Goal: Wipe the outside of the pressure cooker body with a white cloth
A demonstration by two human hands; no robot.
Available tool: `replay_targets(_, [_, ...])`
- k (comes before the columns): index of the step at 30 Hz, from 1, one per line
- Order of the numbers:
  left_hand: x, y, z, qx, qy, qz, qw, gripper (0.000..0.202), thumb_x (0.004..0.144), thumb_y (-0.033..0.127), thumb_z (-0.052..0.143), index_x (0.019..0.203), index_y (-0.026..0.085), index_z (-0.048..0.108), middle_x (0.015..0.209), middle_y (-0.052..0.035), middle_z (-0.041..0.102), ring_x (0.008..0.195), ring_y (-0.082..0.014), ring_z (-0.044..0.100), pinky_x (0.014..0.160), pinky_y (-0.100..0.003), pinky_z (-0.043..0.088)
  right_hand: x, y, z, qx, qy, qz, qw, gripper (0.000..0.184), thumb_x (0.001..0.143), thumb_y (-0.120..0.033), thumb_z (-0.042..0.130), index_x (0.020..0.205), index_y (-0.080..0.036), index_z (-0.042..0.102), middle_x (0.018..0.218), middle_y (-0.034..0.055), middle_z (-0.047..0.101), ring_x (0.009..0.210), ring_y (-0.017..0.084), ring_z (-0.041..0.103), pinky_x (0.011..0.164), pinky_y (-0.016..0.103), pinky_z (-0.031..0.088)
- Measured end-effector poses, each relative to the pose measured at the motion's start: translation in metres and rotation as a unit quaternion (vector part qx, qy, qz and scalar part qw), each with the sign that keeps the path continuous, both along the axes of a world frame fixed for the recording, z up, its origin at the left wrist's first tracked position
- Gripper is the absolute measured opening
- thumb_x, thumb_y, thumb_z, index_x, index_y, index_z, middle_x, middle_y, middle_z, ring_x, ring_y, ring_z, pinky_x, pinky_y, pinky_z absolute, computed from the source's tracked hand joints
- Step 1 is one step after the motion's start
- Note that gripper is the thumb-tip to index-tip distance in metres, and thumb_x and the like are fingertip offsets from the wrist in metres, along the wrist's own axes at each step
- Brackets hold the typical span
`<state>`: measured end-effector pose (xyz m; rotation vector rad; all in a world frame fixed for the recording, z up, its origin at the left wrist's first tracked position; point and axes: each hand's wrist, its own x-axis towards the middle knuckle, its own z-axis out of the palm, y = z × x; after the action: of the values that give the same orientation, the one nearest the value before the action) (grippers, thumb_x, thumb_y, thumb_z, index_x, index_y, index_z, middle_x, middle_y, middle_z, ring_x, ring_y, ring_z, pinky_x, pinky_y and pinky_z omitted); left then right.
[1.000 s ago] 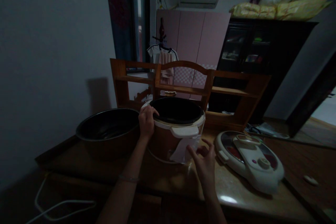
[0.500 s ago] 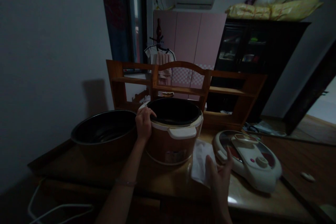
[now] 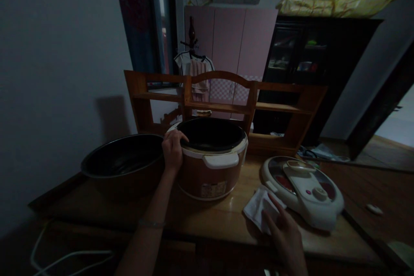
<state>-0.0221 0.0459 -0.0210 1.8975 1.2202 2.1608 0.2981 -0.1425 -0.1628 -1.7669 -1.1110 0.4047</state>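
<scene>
A brown rice cooker body (image 3: 210,168) with a white rim stands open at the middle of the wooden table (image 3: 207,220). My left hand (image 3: 172,148) grips its left rim, fingers curled over the edge. My right hand (image 3: 286,237) lies low on the table at the right, fingers resting flat on a white cloth (image 3: 258,207). The cloth lies on the tabletop between the cooker and the cooker's detached white lid (image 3: 302,189), touching the lid's near edge.
A dark inner pot (image 3: 124,161) sits left of the cooker by the wall. A wooden shelf rack (image 3: 226,103) stands behind. A white cord (image 3: 71,256) hangs off the table's left front. A small pale object (image 3: 373,209) lies at far right. The room is dim.
My right hand took the white cloth from the cooker's front, moved it right and set it down on the table beside the lid. My left hand stayed on the rim.
</scene>
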Motion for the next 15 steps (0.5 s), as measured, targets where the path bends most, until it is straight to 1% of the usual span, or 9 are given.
replay_targets(2, [0.000, 0.001, -0.001, -0.002, -0.001, 0.000, 1.000, 0.055, 0.100, 0.043, 0.027, 0.060, 0.024, 0.059, 0.074, -0.0037, 0.065, 0.084, -0.0199, 0.060, 0.096, -0.035, 0.040, 0.003, -0.002, -0.004, -0.011, -0.019, 0.029, 0.999, 0.067, 0.079, -0.060, 0.061, 0.134, -0.022, 0.063, 0.063, 0.0006, 0.063, 0.057, 0.021, 0.057, 0.054, 0.029, 0.043])
replay_targets(3, [0.000, 0.002, -0.001, -0.002, -0.002, -0.001, 1.000, 0.055, 0.100, 0.043, 0.027, 0.060, 0.024, 0.059, 0.074, -0.0037, 0.065, 0.085, -0.0199, 0.059, 0.096, -0.034, 0.040, 0.003, -0.003, -0.004, -0.015, -0.018, 0.044, 0.999, 0.065, 0.079, -0.060, 0.062, 0.131, -0.022, 0.066, 0.057, -0.0012, 0.058, 0.054, 0.019, 0.053, 0.051, 0.028, 0.041])
replay_targets(5, [0.000, 0.002, -0.002, 0.002, -0.005, -0.004, 1.000, 0.054, 0.100, 0.041, 0.028, 0.060, 0.024, 0.059, 0.073, -0.0037, 0.064, 0.085, -0.0200, 0.059, 0.096, -0.035, 0.040, 0.000, -0.002, -0.002, -0.023, -0.008, 0.062, 0.998, 0.062, 0.077, -0.061, 0.065, 0.123, -0.021, 0.071, 0.051, -0.0031, 0.049, 0.050, 0.017, 0.048, 0.047, 0.026, 0.036])
replay_targets(6, [0.000, 0.002, -0.002, 0.005, -0.006, -0.005, 1.000, 0.053, 0.100, 0.040, 0.029, 0.060, 0.024, 0.059, 0.073, -0.0037, 0.064, 0.085, -0.0201, 0.059, 0.096, -0.035, 0.040, -0.003, -0.001, 0.000, -0.025, -0.004, 0.064, 0.998, 0.061, 0.075, -0.061, 0.066, 0.119, -0.020, 0.073, 0.050, -0.0034, 0.047, 0.049, 0.017, 0.047, 0.047, 0.026, 0.035])
replay_targets(9, [0.001, 0.002, -0.001, 0.008, -0.006, -0.005, 1.000, 0.051, 0.099, 0.037, 0.030, 0.059, 0.024, 0.059, 0.073, -0.0039, 0.063, 0.086, -0.0203, 0.059, 0.095, -0.035, 0.041, -0.012, 0.004, 0.008, -0.029, -0.009, 0.050, 0.998, 0.060, 0.072, -0.062, 0.068, 0.113, -0.019, 0.076, 0.048, -0.0033, 0.047, 0.048, 0.017, 0.048, 0.046, 0.026, 0.035])
replay_targets(12, [0.001, 0.001, 0.000, 0.002, -0.003, -0.004, 1.000, 0.052, 0.100, 0.037, 0.029, 0.059, 0.025, 0.058, 0.072, -0.0037, 0.063, 0.085, -0.0203, 0.059, 0.095, -0.036, 0.041, -0.017, 0.008, 0.010, -0.028, -0.030, 0.037, 0.998, 0.058, 0.072, -0.063, 0.067, 0.110, -0.020, 0.078, 0.047, -0.0029, 0.049, 0.048, 0.018, 0.052, 0.047, 0.027, 0.038])
replay_targets(15, [0.001, 0.000, 0.002, 0.000, -0.001, -0.003, 1.000, 0.052, 0.100, 0.038, 0.028, 0.059, 0.025, 0.058, 0.072, -0.0034, 0.063, 0.084, -0.0205, 0.058, 0.096, -0.036, 0.040, -0.017, 0.010, 0.010, -0.017, -0.039, 0.029, 0.999, 0.054, 0.071, -0.064, 0.066, 0.101, -0.021, 0.081, 0.052, 0.0011, 0.060, 0.052, 0.021, 0.058, 0.049, 0.029, 0.042])
